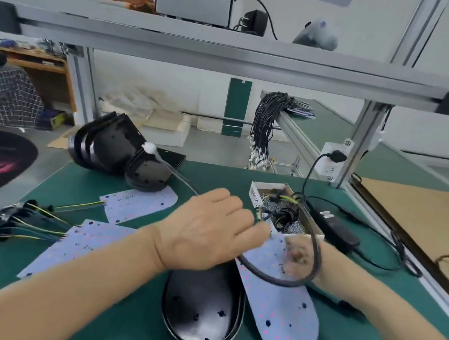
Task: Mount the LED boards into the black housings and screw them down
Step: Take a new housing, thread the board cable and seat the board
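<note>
An empty black housing (201, 310) lies open side up at the front of the green mat. A white LED board (283, 310) rests beside it on the right, tilted against its rim. The board's black cable (275, 277) loops up over my right wrist. My left hand (211, 229) reaches across above the housing, its fingers curled at the cable's end near the board's top. My right hand (298, 258) is blurred and hovers over the board; its grip is unclear. More LED boards (138, 202) with wires lie to the left. A stack of black housings (113, 149) stands behind.
A cardboard box of screws (298, 225) with a coiled cable sits behind my hands. A black power adapter (334, 227) and cords run along the right. An aluminium frame rail (231, 50) crosses overhead. Bundled black wires (265, 124) hang off a far bench.
</note>
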`<state>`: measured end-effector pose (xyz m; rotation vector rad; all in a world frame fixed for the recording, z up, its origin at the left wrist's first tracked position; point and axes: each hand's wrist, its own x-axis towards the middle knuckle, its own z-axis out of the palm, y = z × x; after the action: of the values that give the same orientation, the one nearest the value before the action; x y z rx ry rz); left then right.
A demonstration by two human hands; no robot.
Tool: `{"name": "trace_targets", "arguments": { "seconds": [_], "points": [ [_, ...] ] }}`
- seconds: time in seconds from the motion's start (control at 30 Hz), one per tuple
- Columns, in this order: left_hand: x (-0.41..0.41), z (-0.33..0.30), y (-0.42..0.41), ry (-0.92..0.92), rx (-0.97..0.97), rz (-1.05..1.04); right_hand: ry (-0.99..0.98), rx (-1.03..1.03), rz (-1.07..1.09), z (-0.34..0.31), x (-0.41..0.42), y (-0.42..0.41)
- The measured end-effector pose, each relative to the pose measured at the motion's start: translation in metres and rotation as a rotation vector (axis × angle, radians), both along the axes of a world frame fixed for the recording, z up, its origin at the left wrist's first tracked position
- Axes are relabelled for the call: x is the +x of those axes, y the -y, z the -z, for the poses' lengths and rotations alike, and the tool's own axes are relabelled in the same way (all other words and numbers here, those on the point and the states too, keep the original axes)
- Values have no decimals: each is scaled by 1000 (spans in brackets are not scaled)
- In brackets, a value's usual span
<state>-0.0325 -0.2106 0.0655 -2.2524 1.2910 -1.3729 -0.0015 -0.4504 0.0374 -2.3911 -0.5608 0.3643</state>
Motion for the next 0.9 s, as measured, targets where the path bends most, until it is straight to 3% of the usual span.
{"name": "trace_targets", "arguments": {
  "seconds": [0.07, 0.13, 0.2, 0.27, 0.33, 0.4, 0.47, 0.5, 0.57, 0.63, 0.7, 0.77, 0.83, 0.9],
  "points": [
    [3, 11, 4, -15, 63, 17, 233, -316, 130, -9, 17, 11],
    [8, 18, 1, -31, 158, 31, 461, -551, 419, -43, 38, 25],
    [11, 20, 0, -59, 262, 35, 552, -392, 598, -71, 56, 21],
    [11, 22, 9, -80, 332, 39, 324, -60, 498, -81, 63, -18],
    [10, 26, 24, -100, 382, 85, -181, 142, 297, -72, 60, -74],
    [6, 29, 36, -128, 425, 91, -528, 351, 191, -56, 56, -120],
    [1, 26, 36, -119, 426, 32, -669, 676, 248, -49, 56, -142],
    [-1, 26, 31, -113, 386, 11, -643, 794, 281, -49, 57, -144],
    [-6, 30, 14, -218, 153, -29, -402, 859, 322, -52, 62, -136],
    [-11, 35, -10, -420, -364, -160, -157, 808, 304, -58, 59, -117],
    [-12, 40, -35, -655, -853, -478, -2, 727, 269, -61, 53, -99],
    [-8, 43, -50, -1219, -1121, -741, 131, 601, 235, -60, 43, -88],
    [-4, 49, -51, -1787, -1277, -629, 214, 474, 178, -56, 34, -85],
    [1, 57, -45, -1929, -1391, -549, 253, 354, 107, -49, 27, -83]
  ]
}}
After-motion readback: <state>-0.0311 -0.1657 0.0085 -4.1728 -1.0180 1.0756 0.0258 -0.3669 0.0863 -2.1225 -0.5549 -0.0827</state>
